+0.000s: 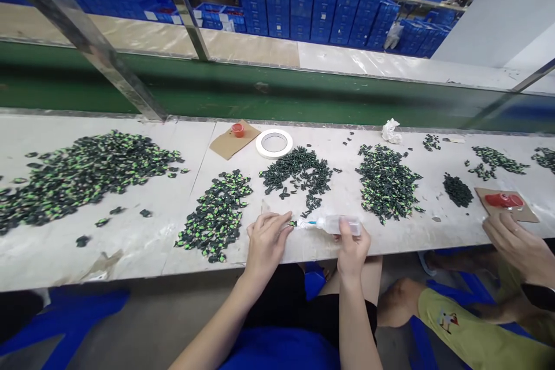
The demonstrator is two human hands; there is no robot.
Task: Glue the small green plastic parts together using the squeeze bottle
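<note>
Between thumb and fingers, my left hand [266, 238] pinches a small black-and-green part [293, 224] just above the table's front edge. My right hand [353, 245] is wrapped round a clear squeeze bottle [333, 224] lying nearly level. The bottle's thin blue nozzle [310, 222] points left, a short way from the part. Behind my hands lies a pile of small plain black parts [299, 170]. Black-and-green parts are heaped left of my left hand [217, 214] and beyond my right hand [385, 182].
A roll of white tape [259, 144] and a red cup [237, 129] on cardboard [222, 147] lie farther back. At left spreads a large heap of black-and-green parts [87, 170]. A co-worker's hand [520, 243] is at right by a red container [503, 200]. A green conveyor belt [269, 92] runs behind the table.
</note>
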